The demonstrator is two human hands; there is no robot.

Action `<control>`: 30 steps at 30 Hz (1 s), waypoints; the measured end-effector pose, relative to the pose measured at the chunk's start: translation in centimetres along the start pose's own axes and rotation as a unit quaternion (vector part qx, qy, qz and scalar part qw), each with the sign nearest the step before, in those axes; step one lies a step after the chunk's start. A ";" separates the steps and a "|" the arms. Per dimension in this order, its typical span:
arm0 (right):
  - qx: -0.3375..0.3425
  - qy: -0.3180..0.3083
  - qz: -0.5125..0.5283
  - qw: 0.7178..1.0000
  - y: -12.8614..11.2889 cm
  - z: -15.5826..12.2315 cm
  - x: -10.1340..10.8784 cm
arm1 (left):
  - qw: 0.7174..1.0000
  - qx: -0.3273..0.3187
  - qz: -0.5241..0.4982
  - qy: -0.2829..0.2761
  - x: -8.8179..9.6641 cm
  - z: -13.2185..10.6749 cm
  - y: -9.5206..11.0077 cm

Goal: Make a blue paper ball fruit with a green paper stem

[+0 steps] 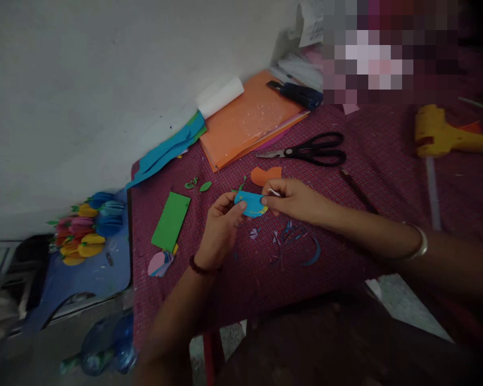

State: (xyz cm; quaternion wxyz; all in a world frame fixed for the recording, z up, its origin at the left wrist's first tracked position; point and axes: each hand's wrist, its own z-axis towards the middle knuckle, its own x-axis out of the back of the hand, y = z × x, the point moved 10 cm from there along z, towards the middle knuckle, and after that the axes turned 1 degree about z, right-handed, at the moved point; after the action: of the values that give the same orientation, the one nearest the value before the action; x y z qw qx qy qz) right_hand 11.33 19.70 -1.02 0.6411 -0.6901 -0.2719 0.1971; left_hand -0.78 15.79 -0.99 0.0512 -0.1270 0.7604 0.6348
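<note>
A small blue paper cutout with bits of yellow at its edge is held up between both hands above the table. My left hand pinches its left end, the thumb lying on the front. At the opposite end, my right hand grips it with thumb and fingers. Something thin and white shows at the right fingers, too small to name. Just behind the hands lies an orange paper piece with a curved edge. Thin paper scraps lie in front of them. A green paper rectangle rests left of my left hand.
Black-handled scissors lie behind my hands, near orange sheets with a utility knife on top. A yellow glue gun is at the right. Colourful paper ornaments sit on a blue surface at the left.
</note>
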 end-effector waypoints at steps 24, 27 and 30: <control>0.047 -0.020 -0.607 0.793 2.5 -1.5 8.4 | 0.787 -0.174 0.586 0.085 10.7 2.7 6.8; 0.064 0.001 -0.612 0.788 2.5 -1.8 8.7 | 0.757 -0.134 0.630 0.113 14.9 5.4 7.9; 0.082 0.019 -0.604 0.792 2.2 -2.1 8.8 | 0.742 -0.127 0.652 0.091 16.4 7.6 8.1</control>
State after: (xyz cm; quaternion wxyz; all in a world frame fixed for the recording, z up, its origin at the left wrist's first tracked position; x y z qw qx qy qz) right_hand 19.73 23.51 -2.32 0.6890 -0.3337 -0.6040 -0.2218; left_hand -19.26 22.44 1.39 -0.4607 0.3373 0.5714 0.5895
